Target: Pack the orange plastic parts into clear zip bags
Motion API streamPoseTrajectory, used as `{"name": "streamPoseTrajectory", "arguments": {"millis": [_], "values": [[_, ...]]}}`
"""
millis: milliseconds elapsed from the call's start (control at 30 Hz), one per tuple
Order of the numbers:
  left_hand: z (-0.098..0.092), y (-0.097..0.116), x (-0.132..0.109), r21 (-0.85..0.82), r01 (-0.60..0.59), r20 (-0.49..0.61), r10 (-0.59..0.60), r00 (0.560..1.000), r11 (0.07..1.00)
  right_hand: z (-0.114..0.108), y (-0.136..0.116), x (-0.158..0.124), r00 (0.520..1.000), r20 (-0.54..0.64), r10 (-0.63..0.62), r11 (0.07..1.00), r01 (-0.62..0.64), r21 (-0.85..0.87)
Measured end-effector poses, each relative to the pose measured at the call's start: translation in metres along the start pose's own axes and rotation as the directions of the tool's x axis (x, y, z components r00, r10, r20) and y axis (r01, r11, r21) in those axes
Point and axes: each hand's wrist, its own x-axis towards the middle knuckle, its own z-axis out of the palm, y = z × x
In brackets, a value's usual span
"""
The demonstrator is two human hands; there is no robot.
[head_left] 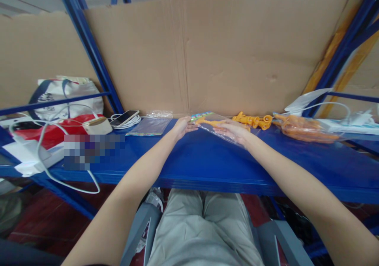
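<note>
Above the middle of the blue shelf, my left hand [182,128] pinches the left end of a clear plastic bag [227,139] with a colourful printed strip [204,116]. My right hand [232,131] is closed around a long orange plastic piece [209,122], which points left toward my left fingers. The bag's film lies around that piece and under my right hand; whether the piece is fully inside cannot be made out. Just beyond my right hand, several more orange plastic pieces [251,120] lie in a heap against the cardboard.
A stack of flat clear bags [151,124] lies left of my hands, beside a phone [126,118] on coiled white cable. Farther left are a white charger [97,124] and a power strip [44,155]. At right rests a bag of orange pieces [308,128]. Cardboard [237,53] walls the back.
</note>
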Motion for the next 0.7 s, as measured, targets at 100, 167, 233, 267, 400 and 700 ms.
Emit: {"name": "streamPoseTrajectory", "arguments": {"millis": [100,167,233,267,400,700], "values": [[-0.004,-0.001,0.004,0.057,0.002,0.005,-0.002,1.0,0.998,0.001,0.0,-0.005,0.999,0.036,0.006,1.0,-0.006,-0.01],[-0.007,0.0,0.007,0.09,0.02,-0.003,-0.02,1.0,0.996,0.001,0.0,-0.007,0.998,0.051,0.029,1.0,-0.029,-0.002],[-0.01,0.001,0.009,0.102,0.054,-0.003,-0.054,0.999,0.993,0.001,-0.001,-0.007,0.997,0.05,0.053,0.999,-0.053,0.0],[-0.012,0.002,0.009,0.103,0.077,0.008,-0.078,0.997,0.992,0.002,-0.002,-0.007,0.997,0.05,0.057,0.998,-0.057,-0.006],[-0.011,0.004,0.004,0.126,0.17,0.076,-0.18,0.981,0.977,0.002,-0.005,-0.007,0.993,0.105,0.043,0.998,-0.04,-0.039],[-0.003,-0.003,-0.001,0.176,0.119,0.024,-0.125,0.992,0.977,0.006,-0.015,-0.021,0.974,0.207,0.096,0.995,-0.101,0.016]]}}
